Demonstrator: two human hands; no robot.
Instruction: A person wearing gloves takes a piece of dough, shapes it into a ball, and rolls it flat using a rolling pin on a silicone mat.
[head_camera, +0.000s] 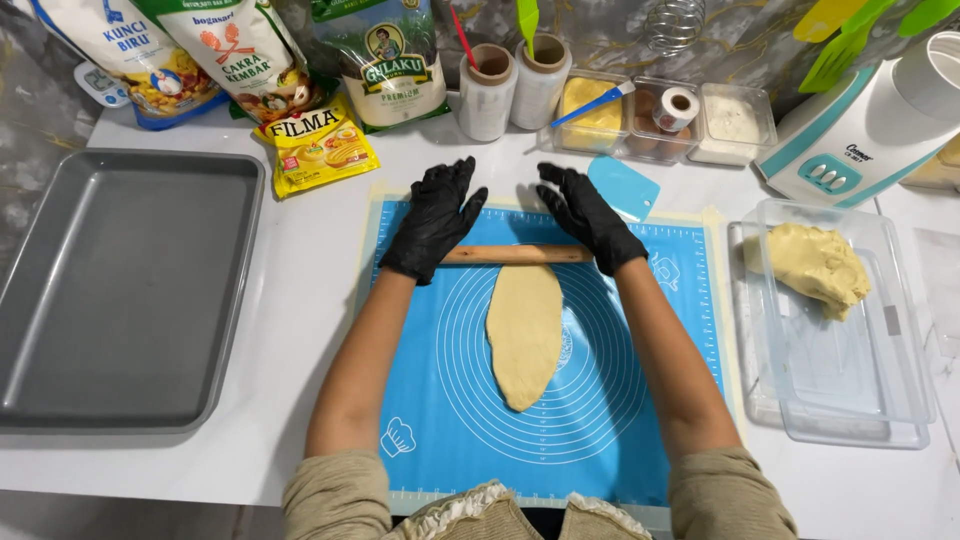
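Head view: gloved palms press pin over long dough

Head camera looks down on a white counter where a person in black gloves works a wooden pin (517, 254) at the far end of a pale yellow dough (524, 332). The left hand (433, 218) and right hand (588, 216) lie flat on the pin's two ends, fingers spread and pointing away, gripping nothing; pressing with open palms would let the pin turn freely beneath them. The dough, smooth and matte, is a long tongue shape lying lengthwise down the middle of a blue mat (620, 400) printed with white rings, a soft sheet that seems to give a non-stick bed and a gauge for width.

Just right of the mat, a clear tub (850, 400) holds a rough lump of spare dough (812, 264), kept within reach. A grey metal tray (120, 290) sits left of the mat, shallow, with rounded corners. Along the back stand glossy bags (240, 55), two film rolls (512, 85), small clear boxes (735, 120), and a blue scraper (624, 186) near the right hand. A white mixer (870, 125) stands at far right.
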